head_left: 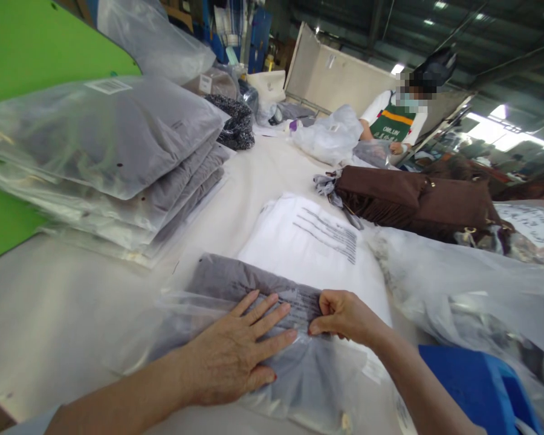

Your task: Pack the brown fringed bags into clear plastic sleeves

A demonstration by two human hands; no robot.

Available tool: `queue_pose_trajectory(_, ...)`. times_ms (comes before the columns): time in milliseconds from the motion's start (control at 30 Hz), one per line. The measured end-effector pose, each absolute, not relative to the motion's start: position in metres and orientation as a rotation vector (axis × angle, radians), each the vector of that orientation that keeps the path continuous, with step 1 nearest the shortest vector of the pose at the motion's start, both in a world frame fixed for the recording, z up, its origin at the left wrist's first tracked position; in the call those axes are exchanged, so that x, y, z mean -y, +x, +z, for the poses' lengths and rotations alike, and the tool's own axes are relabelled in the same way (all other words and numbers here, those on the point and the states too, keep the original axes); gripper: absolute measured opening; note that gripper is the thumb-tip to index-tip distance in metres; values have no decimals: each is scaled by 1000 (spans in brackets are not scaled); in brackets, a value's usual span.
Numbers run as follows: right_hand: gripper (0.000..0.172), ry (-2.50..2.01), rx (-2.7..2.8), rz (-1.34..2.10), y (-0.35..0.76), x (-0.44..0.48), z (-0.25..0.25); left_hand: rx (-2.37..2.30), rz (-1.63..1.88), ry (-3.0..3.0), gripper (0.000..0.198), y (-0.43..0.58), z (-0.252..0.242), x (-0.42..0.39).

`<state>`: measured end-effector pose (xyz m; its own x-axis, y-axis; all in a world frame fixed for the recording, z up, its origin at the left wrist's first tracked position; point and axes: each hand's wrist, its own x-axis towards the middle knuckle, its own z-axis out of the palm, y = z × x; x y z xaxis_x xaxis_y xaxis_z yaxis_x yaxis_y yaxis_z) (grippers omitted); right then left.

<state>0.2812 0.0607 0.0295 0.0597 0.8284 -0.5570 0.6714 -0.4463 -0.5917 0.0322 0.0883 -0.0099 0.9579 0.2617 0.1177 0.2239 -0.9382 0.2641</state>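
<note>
A clear plastic bag [308, 374] with something dark grey and flat inside lies in front of me, its printed far part [254, 281] folded over. My left hand [236, 344] rests flat on the bag, fingers spread. At the bag's right edge, my right hand [342, 317] pinches the plastic between thumb and curled fingers. Partly beneath the bag is a stack of white printed plastic bags [299, 235]. To the left stands a pile of similar grey-filled clear bags [118, 133], the top one bearing a white barcode label.
Brown fabric bags [412, 196] with metal clasps lie at the right on the pale table [272, 160]. Clear plastic sheeting [471, 290] and a blue bin [471, 386] are nearer. A green panel [40, 48] stands left. A co-worker in a green apron [392, 124] handles plastic across the table.
</note>
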Motion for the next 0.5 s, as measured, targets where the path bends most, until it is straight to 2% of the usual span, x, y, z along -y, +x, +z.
queue_pose_trajectory(133, 21, -2172, 1550, 1139, 292, -46, 36, -365, 179, 2868, 61, 32, -8, -88)
queue_pose_trajectory(233, 15, -2164, 1603, 522, 275, -15, 43, -364, 196, 2869, 60, 33, -7, -87)
queue_pose_trajectory(300, 21, -1955, 1786, 10, 248, 9, 34, -366, 208, 2873, 59, 36, -8, -86)
queue_pose_trajectory(367, 27, -1737, 2035, -340, 219, 28, 15, -372, 201, 2884, 58, 36, -6, -87)
queue_pose_trajectory(433, 36, -1658, 2165, -626, 199, 39, -8, -354, 200, 2909, 54, 30, 0, -91)
queue_pose_trajectory(500, 40, -1668, 2204, -769, 190, 43, -26, -410, 243, 2962, 55, 15, 9, -98)
